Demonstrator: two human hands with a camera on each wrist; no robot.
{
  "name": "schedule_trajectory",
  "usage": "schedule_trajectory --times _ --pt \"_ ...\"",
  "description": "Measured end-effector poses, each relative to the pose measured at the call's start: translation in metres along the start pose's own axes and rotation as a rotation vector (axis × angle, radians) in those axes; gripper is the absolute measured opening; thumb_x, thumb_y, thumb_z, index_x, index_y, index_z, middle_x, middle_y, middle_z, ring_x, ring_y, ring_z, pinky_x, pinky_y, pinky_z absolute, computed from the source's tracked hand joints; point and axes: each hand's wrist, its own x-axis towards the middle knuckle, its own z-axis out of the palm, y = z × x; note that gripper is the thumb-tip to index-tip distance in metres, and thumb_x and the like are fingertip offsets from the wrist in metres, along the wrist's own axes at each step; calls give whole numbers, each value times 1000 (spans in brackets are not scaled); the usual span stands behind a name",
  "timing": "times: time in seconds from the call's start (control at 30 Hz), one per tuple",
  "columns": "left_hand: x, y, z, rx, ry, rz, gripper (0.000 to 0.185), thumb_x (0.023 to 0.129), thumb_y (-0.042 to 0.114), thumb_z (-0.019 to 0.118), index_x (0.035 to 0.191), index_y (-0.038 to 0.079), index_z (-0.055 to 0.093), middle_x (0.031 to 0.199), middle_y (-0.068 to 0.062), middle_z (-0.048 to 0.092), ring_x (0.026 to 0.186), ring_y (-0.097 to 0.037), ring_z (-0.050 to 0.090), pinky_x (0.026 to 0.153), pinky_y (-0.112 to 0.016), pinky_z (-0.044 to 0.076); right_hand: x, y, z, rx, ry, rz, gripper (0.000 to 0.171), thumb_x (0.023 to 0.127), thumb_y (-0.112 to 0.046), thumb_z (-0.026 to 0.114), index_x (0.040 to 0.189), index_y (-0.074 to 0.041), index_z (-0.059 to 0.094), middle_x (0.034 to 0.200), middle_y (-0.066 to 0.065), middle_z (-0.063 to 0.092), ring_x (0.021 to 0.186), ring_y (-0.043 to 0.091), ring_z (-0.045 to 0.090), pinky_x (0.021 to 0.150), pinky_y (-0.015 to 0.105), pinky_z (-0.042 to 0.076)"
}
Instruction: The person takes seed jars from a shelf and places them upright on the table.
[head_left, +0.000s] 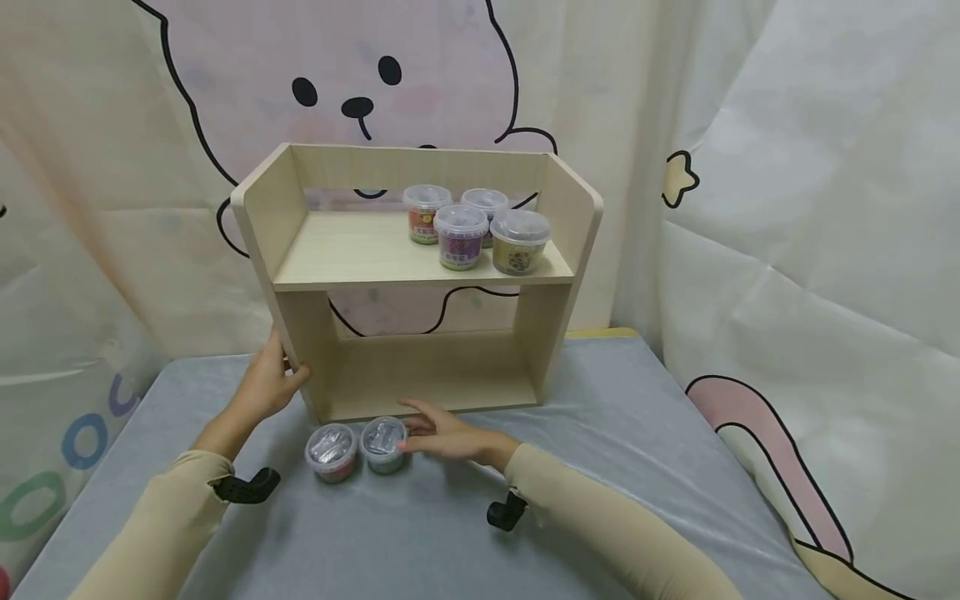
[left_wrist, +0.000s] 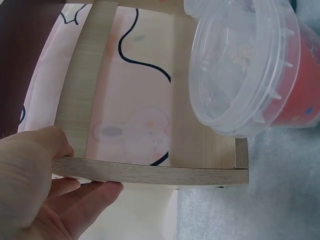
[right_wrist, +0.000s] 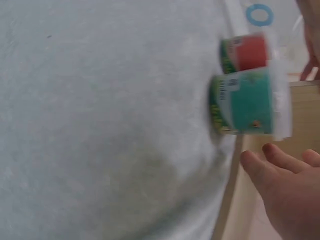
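Two tiers made up the wooden shelf (head_left: 352,250), the largest thing on the grey bench (head_left: 420,533), which stood before a cartoon-printed curtain (head_left: 787,208). Its upper board carried four lidded cups (head_left: 475,227) clustered toward the right end; the lower bay was open to the front.

Next in size were the arms in beige sleeves (head_left: 600,525), reaching in from the near edge. The left hand (head_left: 266,385) gripped the front edge of the shelf's left side panel near its foot; the left wrist view showed the thumb on one face and the fingers (left_wrist: 90,197) curled along the other. The right hand (head_left: 442,433) lay low over the bench just in front of the shelf's base, fingers straight and loosely spread, their tips against or right beside the green cup (head_left: 383,444); the views did not settle whether they touched. It held nothing.

Smallest were the two cups on the bench, both upright with clear lids. The green cup stood just beside the red cup (head_left: 331,452) to its left, both near the shelf's front left corner.
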Motion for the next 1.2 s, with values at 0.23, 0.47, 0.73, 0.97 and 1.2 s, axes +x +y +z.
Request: schedule_trajectory --times 0.23,0.47,0.73,0.97,1.2 --pt "-1 -1 0 -2 -8 1 74 89 -5 57 151 -1 18 133 -39 50 121 -57 55 100 -67 50 -13 -16 -15 18 12 -24 69 102 -27 59 161 -23 23 162 15 37 152 34 35 124 50 35" --pt "-1 -3 -1 -11 0 13 75 89 -5 58 152 -1 18 133 -39 50 121 -57 55 99 -68 50 -31 -39 -34 15 45 -97 65 103 -22 55 161 -21 25 162 14 38 151 32 36 123 50 37" --pt "-1 -3 1 -11 -17 -14 76 89 -5 58 153 2 17 135 -39 49 122 -57 54 100 -67 50 -45 -58 -48 13 48 -159 64 103 -21 53 161 -18 24 162 15 37 148 32 40 122 47 39" --pt "-1 -3 1 -28 -31 -22 78 89 -5 57 154 3 15 138 -40 47 125 -57 52 103 -68 48 -52 -66 -56 11 67 -186 62 104 -22 53 160 -16 26 161 16 38 147 33 42 122 46 40" --pt "-1 -2 0 -26 -45 -37 78 90 -4 58 155 3 14 139 -40 47 126 -58 52 103 -67 48 -61 -80 -65 1 116 -213 59 103 -20 53 158 -16 31 159 14 40 148 31 40 122 47 39"
